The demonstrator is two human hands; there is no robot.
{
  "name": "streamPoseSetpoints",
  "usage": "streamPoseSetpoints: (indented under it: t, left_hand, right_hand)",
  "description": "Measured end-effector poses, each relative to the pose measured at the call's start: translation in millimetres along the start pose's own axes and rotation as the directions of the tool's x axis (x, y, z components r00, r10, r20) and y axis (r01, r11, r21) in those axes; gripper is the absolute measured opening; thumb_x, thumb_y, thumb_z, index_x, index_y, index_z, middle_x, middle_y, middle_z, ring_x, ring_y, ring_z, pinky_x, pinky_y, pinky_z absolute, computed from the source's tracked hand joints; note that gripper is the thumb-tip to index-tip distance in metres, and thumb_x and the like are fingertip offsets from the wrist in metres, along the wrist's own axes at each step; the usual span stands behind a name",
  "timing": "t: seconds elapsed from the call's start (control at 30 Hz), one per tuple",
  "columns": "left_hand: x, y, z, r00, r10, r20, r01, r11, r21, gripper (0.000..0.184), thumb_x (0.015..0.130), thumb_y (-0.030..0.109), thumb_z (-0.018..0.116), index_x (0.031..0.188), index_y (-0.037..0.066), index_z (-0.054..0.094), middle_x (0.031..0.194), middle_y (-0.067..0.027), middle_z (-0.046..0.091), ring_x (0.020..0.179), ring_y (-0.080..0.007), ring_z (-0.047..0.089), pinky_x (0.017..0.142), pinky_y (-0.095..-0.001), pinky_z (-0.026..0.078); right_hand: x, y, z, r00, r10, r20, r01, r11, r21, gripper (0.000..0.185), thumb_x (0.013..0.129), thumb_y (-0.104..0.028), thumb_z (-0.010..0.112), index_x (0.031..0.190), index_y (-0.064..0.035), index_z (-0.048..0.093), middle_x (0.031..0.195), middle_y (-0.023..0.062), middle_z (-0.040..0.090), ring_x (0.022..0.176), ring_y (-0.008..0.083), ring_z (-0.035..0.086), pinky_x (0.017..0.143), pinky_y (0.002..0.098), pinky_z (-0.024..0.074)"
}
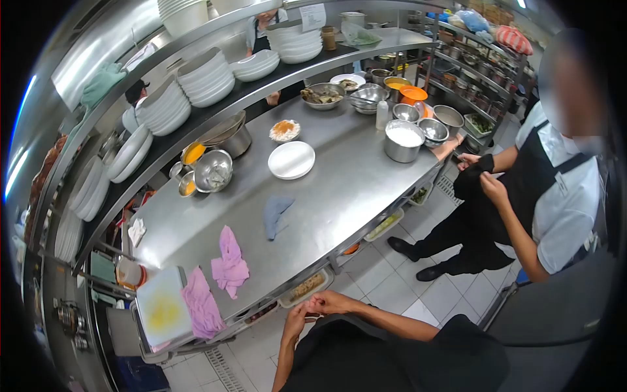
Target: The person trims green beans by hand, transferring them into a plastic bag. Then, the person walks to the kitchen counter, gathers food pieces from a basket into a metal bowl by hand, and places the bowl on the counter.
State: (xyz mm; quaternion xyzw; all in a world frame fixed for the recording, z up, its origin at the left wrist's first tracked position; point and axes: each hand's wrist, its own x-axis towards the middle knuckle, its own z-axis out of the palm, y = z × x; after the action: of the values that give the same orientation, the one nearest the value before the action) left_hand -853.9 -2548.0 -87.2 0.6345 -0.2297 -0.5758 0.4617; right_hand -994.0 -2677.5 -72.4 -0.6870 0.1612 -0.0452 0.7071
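Note:
My left hand [295, 321] and my right hand [324, 302] are close together in front of my body, just off the near edge of the steel table [307, 225]. Both have curled fingers that meet at the tips. Whether something small sits between them is too small to tell. On the table beyond them lie a blue cloth [277, 214] and a crumpled pink cloth [230, 262]. A second pink cloth [202, 304] lies beside a yellow-stained white cutting board [164, 307]. White plates [291, 161] are stacked farther back, near a bowl of food [285, 130].
A co-worker [555, 189] in a dark apron stands at the right, holding dark cloth. Metal bowls [213, 171] and a pot of white contents [403, 140] stand on the table. Bowl stacks [204, 78] line the shelf above. Food trays [305, 289] sit under the table edge.

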Motion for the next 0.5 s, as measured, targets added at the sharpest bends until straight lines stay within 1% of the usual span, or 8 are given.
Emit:
streamPoseSetpoints:
  t: [0.03,0.1,0.13,0.23,0.33,0.4,0.43,0.5]
  left_hand:
    - [11.5,-0.2,-4.2,1.000,0.002,0.016,-0.003,1.000,0.008,0.039,0.101,0.035,0.040,0.112,0.003,0.058,0.091,-0.0083,0.067,0.084,-0.0187,0.067,0.073,-0.0300,0.053]
    - [20.8,2.1,-11.2,0.986,0.051,0.158,-0.071,0.990,0.126,0.037,0.102,0.032,0.039,0.111,0.003,0.059,0.092,-0.0075,0.066,0.084,-0.0170,0.066,0.074,-0.0289,0.052]
    - [22.7,6.1,-12.4,0.984,0.046,0.171,-0.069,0.989,0.132,0.037,0.102,0.032,0.039,0.111,0.003,0.059,0.092,-0.0075,0.066,0.084,-0.0170,0.066,0.074,-0.0289,0.052]
    - [32.0,17.1,-14.9,0.957,0.109,0.269,-0.147,0.981,0.125,0.036,0.102,0.029,0.037,0.112,0.002,0.059,0.092,-0.0070,0.066,0.083,-0.0163,0.065,0.074,-0.0282,0.052]
    - [27.5,25.3,-15.9,0.955,0.109,0.276,-0.163,0.970,0.181,0.033,0.101,0.025,0.039,0.113,0.001,0.059,0.091,-0.0096,0.066,0.081,-0.0176,0.065,0.074,-0.0290,0.051]
    - [14.1,29.6,-15.6,0.918,0.287,0.273,-0.388,0.792,0.471,0.029,0.099,0.020,0.042,0.114,0.001,0.058,0.088,-0.0122,0.067,0.077,-0.0194,0.066,0.072,-0.0304,0.050]
    - [12.9,27.1,-16.3,0.917,0.281,0.283,-0.388,0.792,0.472,0.029,0.099,0.020,0.042,0.114,0.001,0.058,0.088,-0.0122,0.067,0.077,-0.0194,0.066,0.072,-0.0304,0.050]
    - [10.1,19.0,-20.4,0.952,0.259,0.166,-0.307,0.814,0.493,0.023,0.095,0.013,0.048,0.113,0.002,0.059,0.086,-0.0132,0.067,0.073,-0.0208,0.066,0.069,-0.0314,0.050]
  right_hand:
    - [-3.3,-8.2,-5.2,1.000,-0.001,-0.018,0.001,1.000,-0.001,0.028,0.090,-0.033,0.065,0.084,-0.0073,0.057,0.065,-0.0045,0.054,0.063,0.0039,0.049,0.054,0.0216,0.0381]
    - [-9.7,-22.3,-11.8,0.994,0.106,-0.027,-0.107,0.994,-0.029,0.025,0.090,-0.031,0.065,0.086,-0.0067,0.059,0.064,-0.0028,0.056,0.062,0.0054,0.050,0.055,0.0235,0.0397]
    - [-4.8,-9.2,-13.2,0.995,0.087,-0.044,-0.088,0.996,-0.021,0.023,0.090,-0.028,0.064,0.090,-0.0057,0.061,0.066,-0.0015,0.058,0.061,0.0073,0.051,0.056,0.0250,0.0415]
    - [2.5,0.9,-14.2,0.989,0.085,-0.117,-0.089,0.996,-0.026,0.022,0.091,-0.027,0.064,0.094,-0.0047,0.062,0.068,-0.0008,0.058,0.061,0.0082,0.053,0.057,0.0252,0.0432]
    - [6.6,1.6,-9.6,0.986,0.110,-0.128,-0.113,0.993,-0.016,0.023,0.090,-0.024,0.065,0.099,-0.0025,0.062,0.071,0.0007,0.059,0.061,0.0094,0.054,0.059,0.0250,0.0457]
    - [8.9,1.7,-2.3,0.981,0.134,-0.137,-0.137,0.990,-0.013,0.023,0.090,-0.022,0.065,0.100,-0.0017,0.062,0.071,0.0011,0.059,0.061,0.0099,0.054,0.059,0.0248,0.0465]
    - [10.4,2.7,1.0,0.981,0.145,-0.125,-0.145,0.989,0.014,0.022,0.089,-0.019,0.065,0.102,-0.0010,0.062,0.073,0.0019,0.060,0.062,0.0103,0.055,0.060,0.0250,0.0472]
    - [16.2,9.8,5.4,0.981,0.156,-0.119,-0.152,0.987,0.042,0.021,0.089,-0.016,0.064,0.104,-0.0003,0.062,0.075,0.0026,0.061,0.064,0.0108,0.056,0.061,0.0251,0.0479]
